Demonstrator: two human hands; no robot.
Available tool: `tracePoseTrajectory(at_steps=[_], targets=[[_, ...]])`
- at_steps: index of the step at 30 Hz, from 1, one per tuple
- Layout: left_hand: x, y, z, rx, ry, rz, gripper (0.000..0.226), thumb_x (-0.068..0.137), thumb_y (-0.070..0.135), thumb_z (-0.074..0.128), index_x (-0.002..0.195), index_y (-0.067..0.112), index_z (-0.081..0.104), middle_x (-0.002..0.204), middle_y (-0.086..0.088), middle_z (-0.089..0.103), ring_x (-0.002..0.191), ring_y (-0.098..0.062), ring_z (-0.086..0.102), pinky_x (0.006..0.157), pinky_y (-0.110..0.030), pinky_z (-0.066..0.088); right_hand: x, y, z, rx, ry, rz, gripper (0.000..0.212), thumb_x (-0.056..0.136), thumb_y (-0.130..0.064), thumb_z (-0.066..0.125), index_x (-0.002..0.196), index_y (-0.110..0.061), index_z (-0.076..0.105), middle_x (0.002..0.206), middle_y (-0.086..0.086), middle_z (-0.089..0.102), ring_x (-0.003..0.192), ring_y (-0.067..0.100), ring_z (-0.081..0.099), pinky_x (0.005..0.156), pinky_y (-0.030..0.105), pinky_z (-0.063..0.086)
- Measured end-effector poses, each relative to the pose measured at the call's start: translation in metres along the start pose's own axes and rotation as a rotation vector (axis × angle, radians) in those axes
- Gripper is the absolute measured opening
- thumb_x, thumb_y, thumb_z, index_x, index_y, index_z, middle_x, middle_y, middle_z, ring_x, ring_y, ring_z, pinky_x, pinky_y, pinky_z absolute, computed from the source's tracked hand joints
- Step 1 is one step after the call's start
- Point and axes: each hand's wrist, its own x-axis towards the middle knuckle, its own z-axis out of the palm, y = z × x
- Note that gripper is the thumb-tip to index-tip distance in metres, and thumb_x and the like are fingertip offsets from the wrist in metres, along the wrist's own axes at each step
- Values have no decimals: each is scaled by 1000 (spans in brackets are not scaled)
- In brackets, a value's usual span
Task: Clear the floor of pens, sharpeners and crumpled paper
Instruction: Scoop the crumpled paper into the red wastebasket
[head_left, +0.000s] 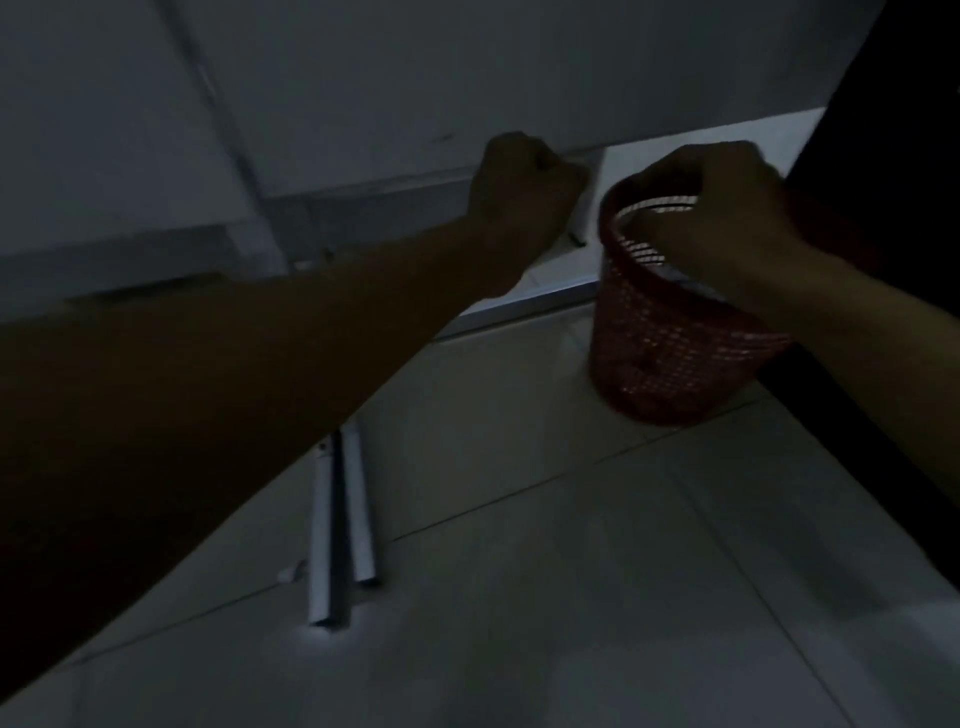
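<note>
Light: dim; small detail is hard to read.
Left hand (524, 192): fisted at 12 o'clock, against the lower edge of the white cabinet (363, 93). Fingers are curled tight; I cannot tell whether they enclose anything.
Right hand (722, 218): at 1 o'clock, fingers curled over the near rim of the red mesh basket (670, 358), gripping it. The basket stands on the tiled floor (597, 597), tilted slightly.
Hand spacing: apart, the basket's rim lying between them; the left fist is just beside that rim.
Task item: no pen, sharpener or crumpled paper is plainly visible on the floor. Pale material shows inside the basket; I cannot identify it.
Other floor items: 2 pale rails (343, 525) at 7 o'clock, long axis running 12 to 6, well apart from both hands.
Critical relation: basket mouth lies at 3 o'clock of the left fist. My judgement: if the fist holds something, a short rightward move reaches the mouth.
</note>
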Motion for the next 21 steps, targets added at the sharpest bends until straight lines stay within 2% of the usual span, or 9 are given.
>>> tracePoseTrajectory(at_steps=[3, 6, 10, 12, 13, 15, 17, 19, 21], targets=[[-41, -21, -59, 65, 36, -47, 24, 89, 20, 62, 71, 4, 62, 78, -20, 63, 66, -22, 61, 60, -44, 56, -30, -46, 25, 59, -46, -78, 20, 82, -23, 73, 98, -12, 74, 95, 3, 71, 89, 13, 66, 81, 26, 52], [-92, -49, -119, 118, -5, -135, 20, 93, 17, 56, 79, 4, 61, 76, -16, 63, 60, -21, 61, 53, -31, 49, -66, -86, 64, 91, -154, -165, 15, 80, -20, 74, 90, -10, 76, 86, 5, 73, 80, 16, 68, 76, 34, 57], [-153, -98, -185, 212, -62, -320, 20, 94, 18, 55, 85, 1, 63, 82, -16, 67, 67, -19, 63, 58, -29, 50, -126, -116, 130, 99, -391, -249, 8, 80, -15, 76, 87, -13, 76, 80, -2, 71, 70, -4, 61, 64, 6, 47], [-184, -130, -213, 265, -109, -441, 21, 93, 18, 57, 90, -2, 63, 84, -17, 68, 67, -20, 63, 58, -29, 50, -155, -125, 167, 68, -546, -314, 10, 80, -15, 76, 89, -13, 76, 84, -2, 72, 67, -6, 59, 63, 3, 47], [-200, -147, -224, 273, -125, -497, 21, 93, 16, 58, 92, -4, 63, 84, -18, 67, 66, -21, 63, 56, -28, 48, -168, -127, 185, 48, -612, -351, 13, 80, -15, 75, 93, -13, 76, 88, 0, 72, 71, -3, 61, 65, 4, 48], [-231, -177, -244, 262, -125, -596, 22, 92, 14, 57, 94, -7, 62, 82, -17, 66, 62, -21, 61, 52, -24, 45, -191, -129, 218, -36, -745, -412, 20, 84, -17, 71, 104, -15, 73, 104, 2, 69, 92, 14, 63, 80, 22, 51], [-257, -199, -255, 242, -107, -678, 20, 92, 13, 57, 94, -6, 62, 81, -15, 65, 64, -22, 62, 52, -24, 44, -207, -127, 243, -182, -806, -490, 25, 91, -20, 62, 115, -15, 67, 118, 3, 62, 111, 22, 54, 90, 31, 40], [-280, -215, -267, 181, -53, -754, 16, 93, 14, 56, 90, -1, 62, 79, -14, 65, 62, -22, 61, 54, -25, 44, -220, -125, 268, -293, -771, -617, 23, 93, -15, 55, 114, -13, 64, 116, 6, 62, 110, 29, 52, 86, 35, 32], [-292, -224, -274, 36, 53, -852, 16, 94, 16, 56, 86, 3, 60, 75, -13, 63, 59, -23, 59, 55, -26, 45, -226, -124, 285, -445, -723, -677, 23, 90, -9, 51, 109, -12, 64, 110, 8, 62, 107, 31, 53, 89, 38, 30]])
